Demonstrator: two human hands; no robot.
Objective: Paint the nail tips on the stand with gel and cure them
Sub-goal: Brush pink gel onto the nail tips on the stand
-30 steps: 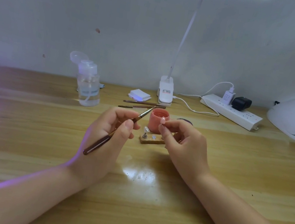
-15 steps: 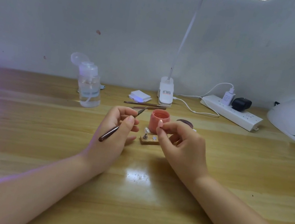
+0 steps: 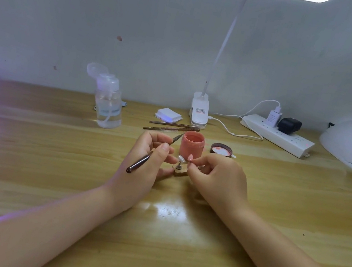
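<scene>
Pinching a pink nail tip (image 3: 190,158) between thumb and fingertips, the right hand (image 3: 216,178) holds it just above the small wooden stand (image 3: 179,172). The left hand (image 3: 145,161) grips a brush (image 3: 152,154) with curled fingers, its bristle end beside the open pink gel jar (image 3: 191,146) just beyond both hands' fingers.

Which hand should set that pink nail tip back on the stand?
Probably the right hand: it already pinches the pink nail tip just above the wooden stand. The left hand is occupied holding the brush.
</scene>
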